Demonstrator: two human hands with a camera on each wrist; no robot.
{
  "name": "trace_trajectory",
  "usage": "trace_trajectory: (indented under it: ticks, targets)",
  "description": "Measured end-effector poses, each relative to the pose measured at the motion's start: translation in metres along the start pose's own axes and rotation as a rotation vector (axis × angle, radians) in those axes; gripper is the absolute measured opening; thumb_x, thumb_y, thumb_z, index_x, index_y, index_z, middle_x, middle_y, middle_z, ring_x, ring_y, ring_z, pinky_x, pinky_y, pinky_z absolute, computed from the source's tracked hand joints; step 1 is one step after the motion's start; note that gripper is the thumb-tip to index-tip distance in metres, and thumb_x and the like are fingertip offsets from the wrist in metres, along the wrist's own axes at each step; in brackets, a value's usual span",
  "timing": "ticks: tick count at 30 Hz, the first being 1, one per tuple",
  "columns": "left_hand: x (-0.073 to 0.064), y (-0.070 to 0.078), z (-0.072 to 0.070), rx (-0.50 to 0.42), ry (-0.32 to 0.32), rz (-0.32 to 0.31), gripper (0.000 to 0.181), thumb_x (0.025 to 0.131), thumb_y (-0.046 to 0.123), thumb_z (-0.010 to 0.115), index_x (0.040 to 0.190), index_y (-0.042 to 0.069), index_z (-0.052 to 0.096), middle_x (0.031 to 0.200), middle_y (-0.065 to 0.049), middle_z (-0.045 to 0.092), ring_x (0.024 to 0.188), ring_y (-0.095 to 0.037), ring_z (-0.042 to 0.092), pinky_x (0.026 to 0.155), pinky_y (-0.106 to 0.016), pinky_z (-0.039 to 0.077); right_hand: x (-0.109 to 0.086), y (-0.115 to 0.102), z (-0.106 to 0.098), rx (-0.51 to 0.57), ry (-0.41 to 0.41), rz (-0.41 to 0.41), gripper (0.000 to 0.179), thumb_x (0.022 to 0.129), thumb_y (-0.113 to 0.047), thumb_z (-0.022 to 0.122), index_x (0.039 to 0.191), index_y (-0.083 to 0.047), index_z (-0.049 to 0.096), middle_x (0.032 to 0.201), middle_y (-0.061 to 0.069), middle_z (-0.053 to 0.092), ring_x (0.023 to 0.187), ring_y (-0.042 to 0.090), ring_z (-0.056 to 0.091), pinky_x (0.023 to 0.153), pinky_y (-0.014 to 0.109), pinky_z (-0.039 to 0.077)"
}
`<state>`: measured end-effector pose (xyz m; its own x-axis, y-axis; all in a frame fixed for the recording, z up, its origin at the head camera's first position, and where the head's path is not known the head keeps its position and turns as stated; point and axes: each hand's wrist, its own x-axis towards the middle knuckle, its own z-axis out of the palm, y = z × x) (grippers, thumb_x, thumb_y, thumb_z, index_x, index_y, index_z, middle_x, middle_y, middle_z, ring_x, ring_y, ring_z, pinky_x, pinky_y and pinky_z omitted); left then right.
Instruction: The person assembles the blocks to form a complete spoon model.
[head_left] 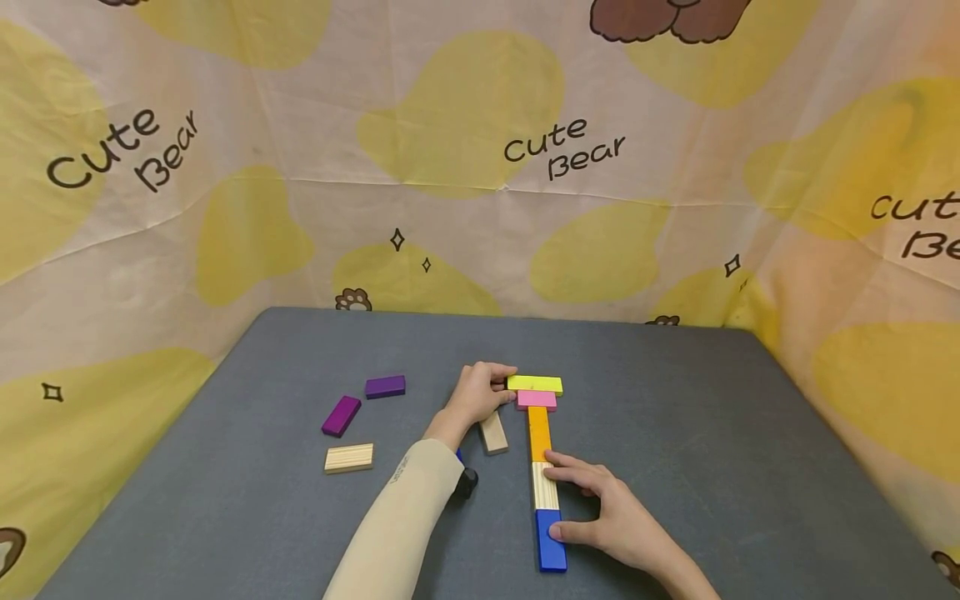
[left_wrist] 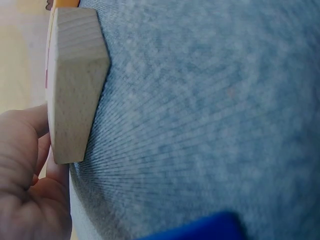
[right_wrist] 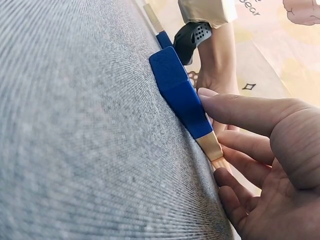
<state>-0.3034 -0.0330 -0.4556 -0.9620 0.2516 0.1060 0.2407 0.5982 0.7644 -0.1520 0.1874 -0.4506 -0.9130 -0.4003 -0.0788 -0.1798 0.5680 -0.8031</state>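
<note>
At the far end of a line of blocks, my left hand [head_left: 474,395] pinches the left end of a yellow block [head_left: 536,383]. A pink block [head_left: 537,401] lies crosswise right in front of it. From there an orange block [head_left: 539,433], a striped wooden block [head_left: 545,487] and a blue block [head_left: 551,542] run end to end towards me. My right hand [head_left: 611,510] rests along the line's right side, its thumb on the blue block and its fingertips by the wooden and orange blocks. A plain wooden block [left_wrist: 75,100] lies beside the left hand.
Two purple blocks [head_left: 386,387] and a light wooden block [head_left: 348,458] lie apart on the left of the grey table [head_left: 675,400]. Another blue block [left_wrist: 200,229] is mostly hidden by the left forearm. A patterned cloth [head_left: 450,167] hangs behind the table.
</note>
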Motion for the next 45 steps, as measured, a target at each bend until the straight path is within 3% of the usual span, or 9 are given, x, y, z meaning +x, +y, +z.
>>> trace_trajectory:
  ticks: [7,13,17,22,26,30,37,45]
  targets:
    - [-0.002,-0.001,-0.003,-0.004,-0.018,0.006,0.044,0.087,0.006,0.076,0.129,0.006,0.065,0.124,-0.008,0.066,0.106,-0.018,0.064,0.088,-0.029,0.051,0.0,-0.001,0.001,0.005,-0.005,-0.006,0.063,0.075,-0.039,0.086,0.132,-0.03,0.062,0.149,-0.008,0.044,0.128,0.029,0.039,0.099,0.057,0.037]
    - [-0.011,0.006,-0.028,0.027,-0.114,0.077,0.054,0.091,0.008,0.072,0.14,0.0,0.052,0.134,-0.014,0.057,0.114,-0.026,0.059,0.092,-0.037,0.05,-0.001,-0.001,0.002,0.015,-0.007,-0.013,0.062,0.075,-0.037,0.086,0.132,-0.031,0.062,0.148,-0.009,0.044,0.128,0.028,0.039,0.099,0.056,0.037]
    - [-0.031,0.013,-0.048,-0.068,-0.047,0.11,0.047,0.093,0.02,0.07,0.135,0.005,0.057,0.132,-0.012,0.058,0.116,-0.027,0.057,0.092,-0.041,0.049,-0.001,0.0,0.001,0.013,-0.001,-0.016,0.061,0.075,-0.038,0.086,0.131,-0.031,0.063,0.148,-0.009,0.044,0.128,0.028,0.039,0.098,0.055,0.038]
    - [-0.069,0.019,-0.06,-0.197,0.037,0.077,0.046,0.086,0.033,0.079,0.127,0.016,0.065,0.128,-0.007,0.061,0.115,-0.033,0.058,0.09,-0.044,0.05,-0.001,0.0,0.001,0.012,-0.007,-0.003,0.062,0.075,-0.039,0.086,0.131,-0.031,0.062,0.148,-0.009,0.044,0.129,0.027,0.039,0.099,0.055,0.038]
    - [-0.091,0.016,-0.055,-0.25,0.087,0.032,0.052,0.081,0.034,0.082,0.127,0.016,0.066,0.127,-0.005,0.061,0.113,-0.036,0.059,0.091,-0.047,0.049,0.0,0.001,0.001,0.007,-0.003,-0.003,0.062,0.075,-0.038,0.086,0.131,-0.032,0.062,0.148,-0.009,0.044,0.128,0.027,0.039,0.099,0.055,0.038]
    - [-0.101,0.008,-0.044,-0.266,0.096,0.007,0.053,0.08,0.031,0.084,0.127,0.014,0.066,0.127,-0.005,0.061,0.112,-0.035,0.06,0.093,-0.049,0.048,0.0,0.002,0.002,-0.005,0.001,-0.003,0.062,0.074,-0.039,0.086,0.131,-0.032,0.062,0.148,-0.011,0.044,0.128,0.026,0.04,0.099,0.054,0.038]
    - [-0.103,-0.004,-0.028,-0.262,0.109,-0.003,0.05,0.076,0.033,0.087,0.119,0.014,0.072,0.121,0.001,0.065,0.109,-0.028,0.058,0.094,-0.046,0.046,0.0,0.001,0.003,-0.004,-0.01,0.007,0.062,0.074,-0.04,0.086,0.132,-0.032,0.062,0.148,-0.008,0.044,0.128,0.028,0.04,0.099,0.055,0.039]
    - [-0.099,-0.012,-0.028,-0.266,0.081,0.02,0.052,0.075,0.028,0.088,0.121,0.01,0.07,0.118,0.002,0.066,0.114,-0.023,0.056,0.099,-0.044,0.043,-0.001,-0.001,0.002,0.007,-0.004,-0.002,0.063,0.074,-0.038,0.086,0.131,-0.031,0.062,0.148,-0.008,0.044,0.128,0.028,0.039,0.099,0.056,0.038]
